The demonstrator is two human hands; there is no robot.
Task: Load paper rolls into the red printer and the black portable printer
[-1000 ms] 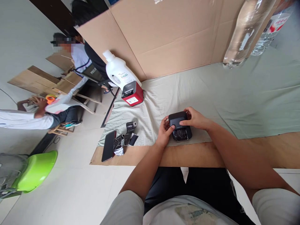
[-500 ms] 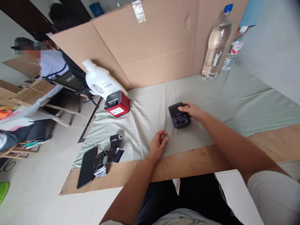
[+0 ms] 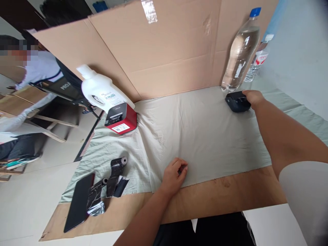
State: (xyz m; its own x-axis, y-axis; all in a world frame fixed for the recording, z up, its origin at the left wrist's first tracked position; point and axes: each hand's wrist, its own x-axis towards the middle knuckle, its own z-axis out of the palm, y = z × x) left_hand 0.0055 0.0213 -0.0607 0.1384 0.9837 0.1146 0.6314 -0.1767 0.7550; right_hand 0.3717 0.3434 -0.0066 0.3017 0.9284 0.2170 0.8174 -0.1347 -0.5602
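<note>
Right hand [image 3: 252, 98] stretched far across the surface [image 3: 205, 194], grip wrapped around the small black printer [image 3: 237, 101], which rests on the pale cloth [image 3: 205, 133] just beside the base of the clear water bottle [image 3: 239, 54]. Left hand [image 3: 174, 173] lying on the cloth's near edge, fingers loosely curled, holding nothing. Farther left: red printer [image 3: 120, 119], white jug [image 3: 98, 91], black film rolls [image 3: 115, 172], dark phone [image 3: 78, 201].
</note>
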